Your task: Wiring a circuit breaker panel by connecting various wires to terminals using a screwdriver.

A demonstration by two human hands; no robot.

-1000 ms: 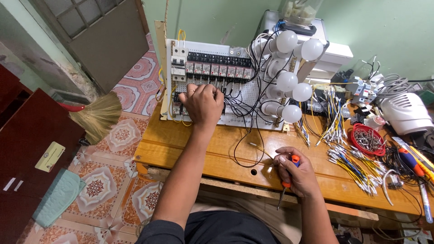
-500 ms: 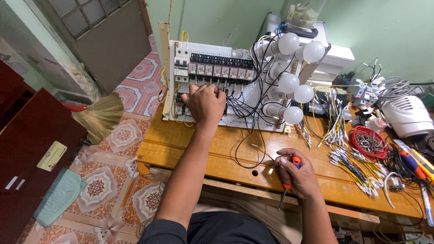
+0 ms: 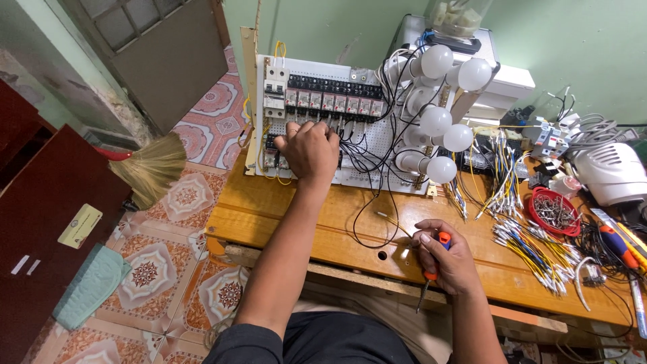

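Observation:
My left hand (image 3: pixel 308 149) reaches up to a white perforated wiring panel (image 3: pixel 367 145) that leans on the wooden workbench (image 3: pixel 283 209). Its fingers press among black wires just below a row of relays (image 3: pixel 330 102); what they pinch is hidden. Low on the bench, my right hand (image 3: pixel 448 258) is closed around an orange-handled screwdriver (image 3: pixel 435 266) whose shaft points down past the bench edge. A thin yellow wire (image 3: pixel 391 222) runs from the right hand's fingertips toward the panel. Several white bulbs (image 3: pixel 441 121) are mounted on the panel's right side.
Bundles of yellow, blue and white wires (image 3: pixel 532 246) lie right of my right hand, near a red bowl of small metal parts (image 3: pixel 554 211). A white appliance (image 3: pixel 617 172) sits at far right. A broom (image 3: pixel 145 168) leans by a dark red cabinet (image 3: pixel 50 222) on the left.
Both hands stay where they were; my left hand shifts only slightly on the panel wiring. The view has tilted a little.

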